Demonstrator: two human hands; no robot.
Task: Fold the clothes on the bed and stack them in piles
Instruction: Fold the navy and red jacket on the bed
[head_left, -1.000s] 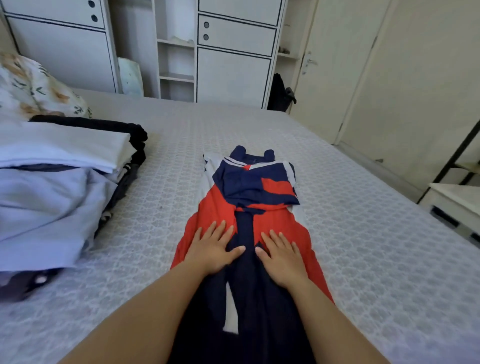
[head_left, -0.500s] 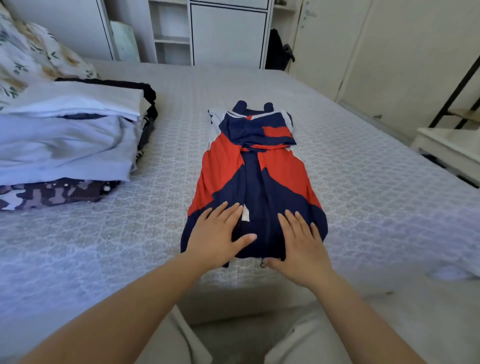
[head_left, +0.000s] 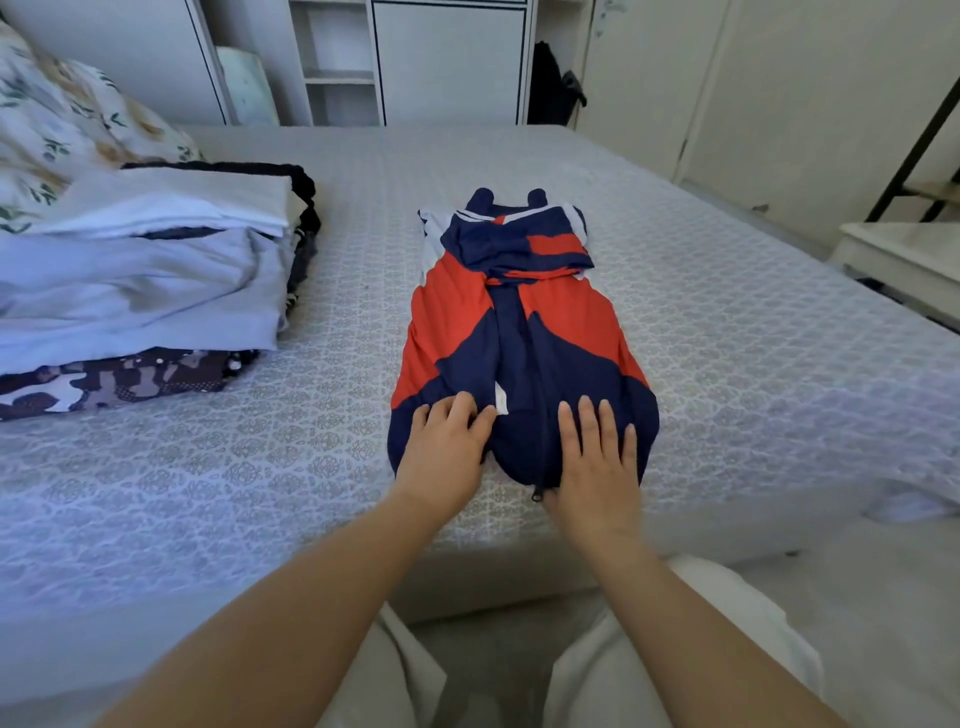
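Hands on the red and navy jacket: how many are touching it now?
2. The left hand rests on the jacket at its near left hem; the right hand lies flat on its near right hem.

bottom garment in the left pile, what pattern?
Camouflage garment: a print in dark brown, grey and white, at the bottom of the pile. Head view, the only one.

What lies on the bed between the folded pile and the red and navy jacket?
Nothing: in the head view only bare patterned bedspread shows between the pile and the jacket. Both hands rest on the jacket's near hem.
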